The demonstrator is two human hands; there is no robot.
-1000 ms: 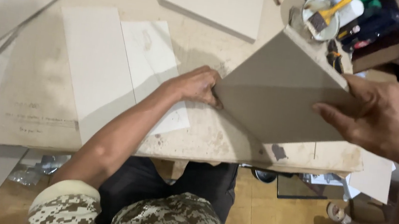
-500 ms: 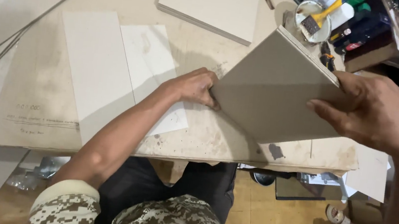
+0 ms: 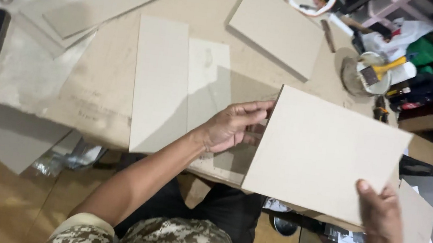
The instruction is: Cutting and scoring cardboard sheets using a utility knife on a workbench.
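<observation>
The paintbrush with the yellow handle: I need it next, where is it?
In the head view, the paintbrush lies across a round container at the worktable's far right, just beyond the large board.

green packet (image 3: 423,51) | top right, beside white plastic bag (image 3: 409,30)

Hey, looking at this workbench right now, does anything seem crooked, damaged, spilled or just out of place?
Nothing looks damaged or spilled. The big board, held by the left hand and right hand, sits skewed and juts past the table edge. Another board also overhangs at the right corner. A paintbrush rests in a round tub.
</observation>
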